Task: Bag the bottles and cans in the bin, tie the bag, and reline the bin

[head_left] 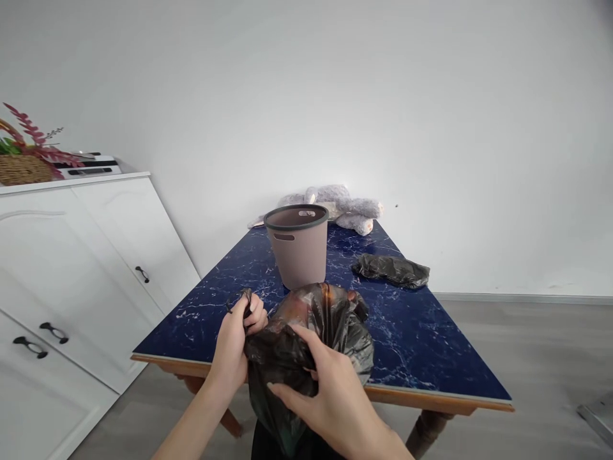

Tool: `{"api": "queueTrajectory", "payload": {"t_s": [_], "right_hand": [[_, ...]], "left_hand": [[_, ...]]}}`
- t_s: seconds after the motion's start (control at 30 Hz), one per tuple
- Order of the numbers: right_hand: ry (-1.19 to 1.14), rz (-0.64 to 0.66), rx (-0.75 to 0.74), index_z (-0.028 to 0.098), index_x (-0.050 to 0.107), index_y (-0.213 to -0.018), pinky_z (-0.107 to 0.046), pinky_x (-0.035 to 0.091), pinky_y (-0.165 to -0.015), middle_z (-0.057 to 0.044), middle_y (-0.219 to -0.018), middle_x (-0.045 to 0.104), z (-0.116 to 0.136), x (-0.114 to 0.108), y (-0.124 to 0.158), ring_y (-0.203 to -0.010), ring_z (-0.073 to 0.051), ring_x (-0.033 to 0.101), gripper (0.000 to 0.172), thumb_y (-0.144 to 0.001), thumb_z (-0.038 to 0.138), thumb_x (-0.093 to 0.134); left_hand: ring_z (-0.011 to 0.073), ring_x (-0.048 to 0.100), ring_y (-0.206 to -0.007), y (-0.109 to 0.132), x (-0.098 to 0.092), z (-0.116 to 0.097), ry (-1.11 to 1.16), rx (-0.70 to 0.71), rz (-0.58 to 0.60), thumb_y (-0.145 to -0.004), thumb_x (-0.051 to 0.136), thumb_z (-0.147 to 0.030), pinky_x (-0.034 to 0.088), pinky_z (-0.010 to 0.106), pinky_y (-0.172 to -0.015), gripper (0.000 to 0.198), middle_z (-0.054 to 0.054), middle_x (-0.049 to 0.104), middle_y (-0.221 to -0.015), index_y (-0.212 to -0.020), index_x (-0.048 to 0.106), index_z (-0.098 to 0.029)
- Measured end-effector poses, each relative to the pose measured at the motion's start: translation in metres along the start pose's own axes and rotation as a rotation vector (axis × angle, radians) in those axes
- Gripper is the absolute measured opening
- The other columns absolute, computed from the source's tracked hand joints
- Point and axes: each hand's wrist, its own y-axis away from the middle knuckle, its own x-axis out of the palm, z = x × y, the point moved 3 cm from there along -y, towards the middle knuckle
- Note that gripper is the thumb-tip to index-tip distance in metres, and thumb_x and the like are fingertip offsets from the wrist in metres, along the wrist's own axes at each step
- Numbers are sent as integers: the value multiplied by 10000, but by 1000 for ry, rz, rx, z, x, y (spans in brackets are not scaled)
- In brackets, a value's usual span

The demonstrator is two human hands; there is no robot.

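A filled black plastic bag point(342, 326) rests at the near edge of the table, with reddish-brown contents showing through its thin film. My left hand point(244, 329) is closed on a gathered part of the bag at its left, and a dark twist of plastic pokes out above the fist. My right hand point(325, 383) grips the bag's loose front part between thumb and fingers; some fingertips are hidden behind the plastic. Just beyond the bag stands an upright pinkish-grey trash bin point(302, 255) with a dark rim.
The blue marble-patterned table point(201, 319) has a wooden edge. On its right side lies a crumpled black bag point(393, 271). Grey plush toys point(354, 207) lie at the back by the wall. A white cabinet point(96, 255) at left carries a wicker basket point(23, 169).
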Motion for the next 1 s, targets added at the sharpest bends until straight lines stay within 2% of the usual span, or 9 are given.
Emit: {"api": "queueTrajectory", "payload": {"t_s": [0.17,0.33,0.47,0.5,0.63,0.7,0.8,0.9,1.0], "right_hand": [[-84,-14,13,257,492,-1521,-442,624,-867,-76,-1079,790,4,24,-18,-993,-327,763,729,-835,285,737],[-178,-98,-53,232,678,-1108,-315,562,-687,-31,-877,748,7,30,-30,-797,-260,730,192,-932,269,610],[-239,-121,-78,214,725,-1023,-256,491,-619,-19,-857,726,7,27,-31,-763,-219,683,182,-935,207,566],[-271,-119,-83,213,737,-1052,-252,491,-624,-19,-880,728,7,25,-31,-785,-219,677,209,-930,199,567],[-386,-58,-70,212,771,-1071,-248,514,-678,-22,-923,722,11,15,-30,-867,-220,654,217,-945,244,597],[-388,0,-39,205,783,-1021,-238,493,-636,-18,-864,703,13,10,-31,-803,-198,631,210,-967,300,604],[-376,66,-67,195,783,-978,-231,493,-638,-35,-908,700,22,0,-34,-856,-203,630,220,-967,347,624],[-387,127,-94,190,760,-921,-242,507,-707,-43,-976,693,32,-14,-40,-925,-209,610,228,-962,385,649],[-399,117,-49,189,719,-845,-253,484,-726,-19,-880,661,35,-28,-44,-820,-170,566,288,-958,450,680]], "left_hand": [[169,380,-622,20,13,-16,-449,201,61,-1039,519,-411,363,257,-605,412,-15,379,-661,-674,462,-227],[238,546,-800,38,25,-27,-710,428,171,-1003,583,-293,444,291,-781,242,48,603,-826,-768,619,-249],[298,590,-1157,40,20,-27,-668,484,156,-964,678,-287,445,312,-1026,76,102,685,-1186,-963,752,-271],[309,575,-1248,39,17,-24,-598,463,168,-933,737,-312,432,321,-1083,137,109,676,-1278,-1063,761,-276],[371,536,-1411,30,0,-9,-354,340,288,-649,990,-465,471,416,-1149,1030,145,537,-1561,-1542,495,-331],[406,533,-1417,22,-4,2,-475,267,454,-577,1008,-529,497,477,-1145,1140,152,470,-1621,-1564,472,-331],[396,538,-1399,11,-7,14,-726,245,601,-680,935,-584,492,513,-1161,890,120,548,-1554,-1457,606,-301],[354,609,-1295,4,-7,19,-833,312,522,-843,779,-617,543,490,-1100,614,88,689,-1350,-1360,673,-304],[330,661,-1166,-1,-10,23,-885,392,384,-947,646,-567,584,466,-1012,385,93,741,-1180,-1175,741,-272]]}}
